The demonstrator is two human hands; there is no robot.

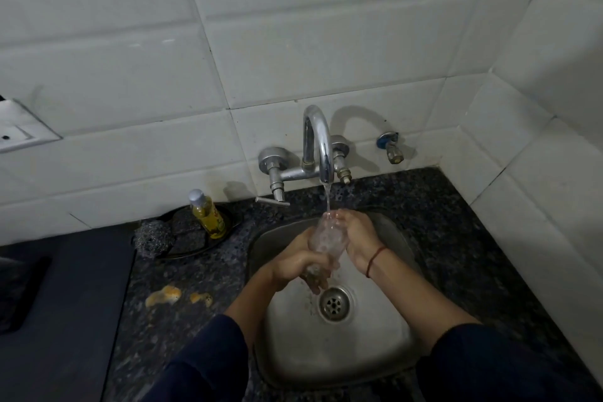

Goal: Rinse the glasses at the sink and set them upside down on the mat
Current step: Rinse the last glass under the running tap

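Note:
A clear glass (323,237) is held over the steel sink (385,346), its mouth up under the water stream from the chrome tap (321,143). My left hand (298,266) grips the glass around its lower end. My right hand (357,233) holds the upper part near the rim, fingers curled at the mouth. Water runs into the glass. A dark mat (62,320) lies on the counter at the left.
A yellow dish-soap bottle (208,214), a steel scrubber (152,237) and dark sponges sit on a dish left of the sink. Soapy yellow residue (164,295) lies on the granite counter. The drain (334,303) is below the hands. Tiled walls close in behind and at right.

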